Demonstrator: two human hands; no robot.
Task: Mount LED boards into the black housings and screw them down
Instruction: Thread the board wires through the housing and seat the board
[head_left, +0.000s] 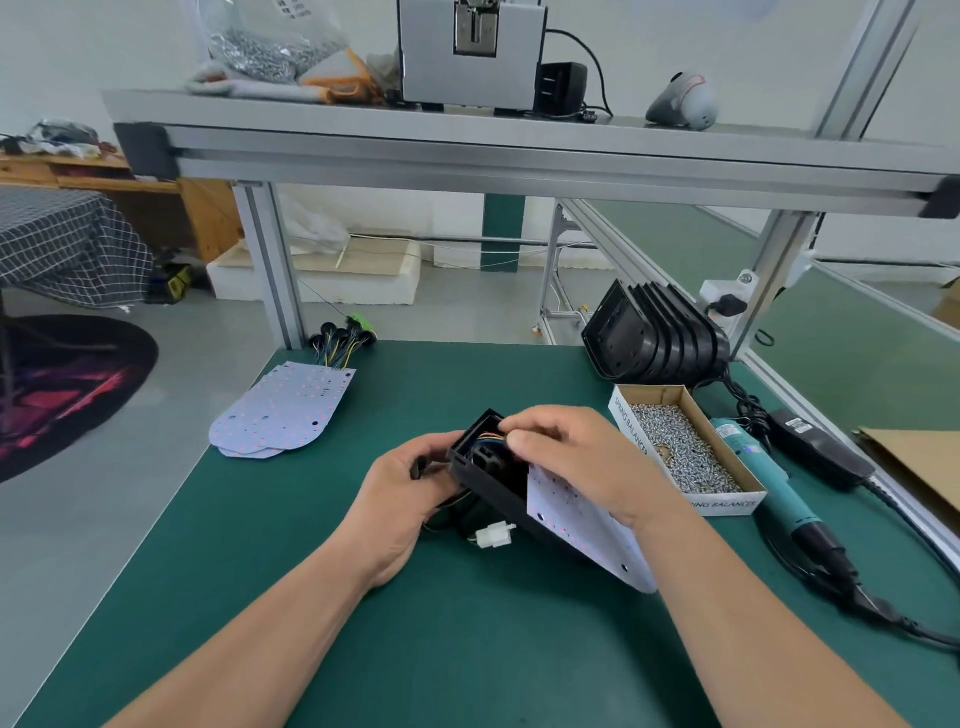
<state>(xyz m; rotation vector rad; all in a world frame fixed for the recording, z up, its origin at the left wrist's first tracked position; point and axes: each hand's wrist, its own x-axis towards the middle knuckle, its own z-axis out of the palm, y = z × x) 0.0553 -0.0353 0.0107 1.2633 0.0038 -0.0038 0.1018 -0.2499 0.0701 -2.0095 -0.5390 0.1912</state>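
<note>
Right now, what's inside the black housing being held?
At the open upper end of the black housing, coloured wires show. The LED board covers the lower part and the right hand covers the far edge, so the rest inside is hidden.

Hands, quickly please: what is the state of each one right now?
Left hand: fingers curled round the black housing, holding it.
Right hand: fingers pinch the wires in the housing, over the LED board.
</note>
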